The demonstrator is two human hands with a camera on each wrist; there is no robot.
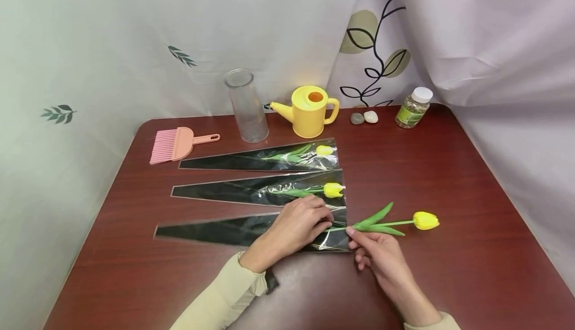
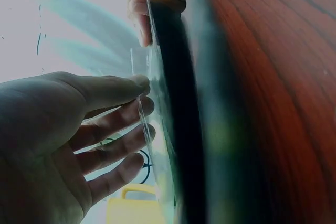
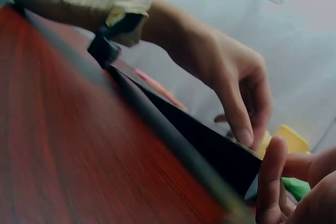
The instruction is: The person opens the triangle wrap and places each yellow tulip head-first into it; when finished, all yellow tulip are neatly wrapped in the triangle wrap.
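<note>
My left hand [image 1: 297,224] is over the wide end of the nearest flower sleeve [image 1: 202,230], a tapered one with black backing and a clear front. In the left wrist view, its thumb and forefinger pinch the sleeve's clear film [image 2: 144,106]. My right hand [image 1: 382,260] pinches the green stem of an artificial yellow tulip [image 1: 425,220] right at the sleeve's mouth. The stem's lower end overlaps the sleeve and runs under the left fingers; the leaves and bloom lie outside, pointing right. The right wrist view has the left hand [image 3: 226,59] at the sleeve's edge.
Beyond lie a middle sleeve [image 1: 215,191] and a far sleeve [image 1: 224,161], each with a yellow tulip inside. Behind them are a pink brush [image 1: 181,143], a clear glass vase [image 1: 249,110], a yellow watering can [image 1: 309,115], two stones [image 1: 370,117] and a white-capped jar [image 1: 412,110].
</note>
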